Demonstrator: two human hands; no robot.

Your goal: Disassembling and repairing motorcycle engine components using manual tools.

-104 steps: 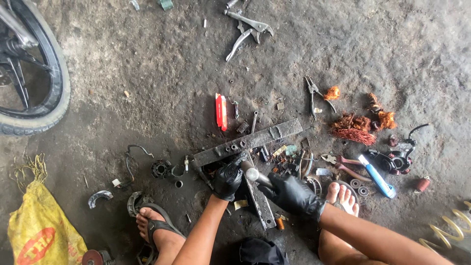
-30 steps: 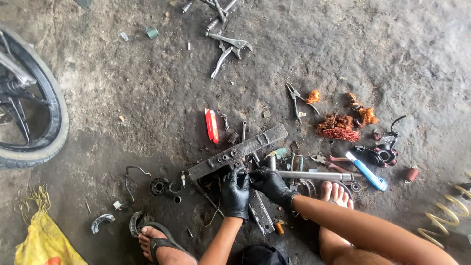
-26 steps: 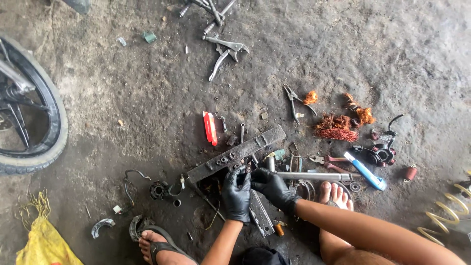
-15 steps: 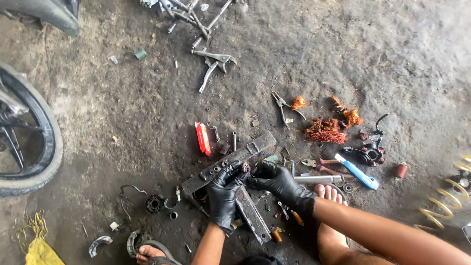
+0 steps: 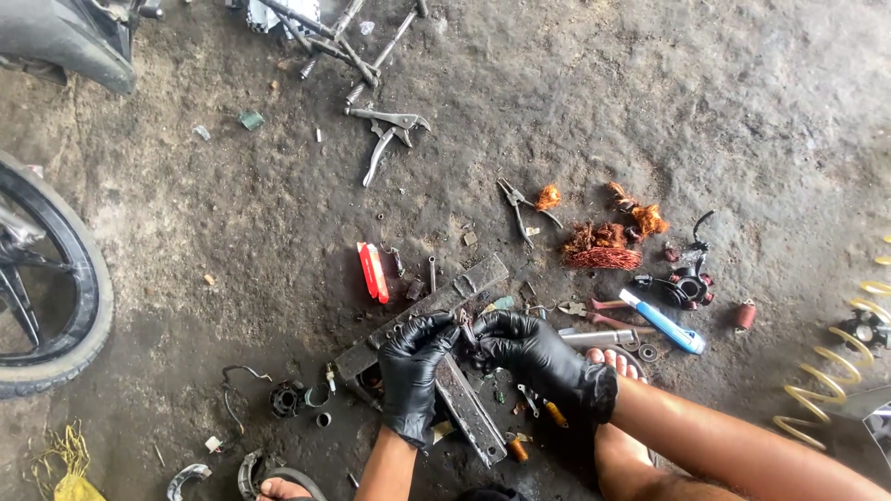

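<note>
Both my hands wear black gloves and meet over two crossed flat metal bars on the dirt floor. My left hand [image 5: 413,371] rests on the long bar [image 5: 483,276] with its fingertips curled at the crossing. My right hand [image 5: 538,357] comes in from the right, fingers pinched toward the same spot beside a small metal part; what it pinches is too small to tell. The shorter bar [image 5: 473,422] runs toward me between my arms. My bare right foot [image 5: 613,362] lies just behind the right hand.
A red tool [image 5: 373,272] lies left of the long bar. Locking pliers [image 5: 385,134] lie further off, small pliers [image 5: 518,209] and copper wire bundles [image 5: 599,246] at right. A blue-handled tool [image 5: 664,320], a yellow spring [image 5: 835,376], a motorcycle wheel [image 5: 65,278] and loose small parts surround me.
The view has shifted, so everything sits lower and further right in frame. My hands have come closer together at the bars' crossing; the right hand left the metal rod it was near.
</note>
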